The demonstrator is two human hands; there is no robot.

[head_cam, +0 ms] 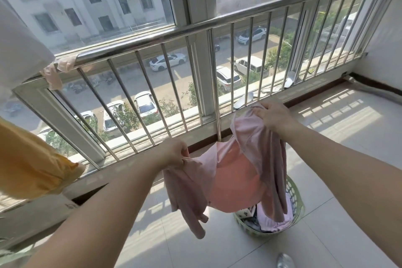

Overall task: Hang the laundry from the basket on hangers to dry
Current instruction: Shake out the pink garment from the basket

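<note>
A pink long-sleeved garment [235, 176] hangs spread between both my hands above the floor. My left hand [174, 152] pinches one edge of it at the lower middle of the view. Higher up and to the right, my right hand [275, 116] grips another bunched part. Its sleeves dangle down. Below it on the tiled floor stands a light green laundry basket [295, 200] with more clothes inside, partly hidden by the garment. No hanger is in view.
A steel railing [195, 32] with vertical bars runs in front of the windows. A yellow garment [28, 167] and a white one [19, 50] hang at the left. A pale cloth [58, 69] is draped on the rail. Tiled floor [348, 128] extends to the right.
</note>
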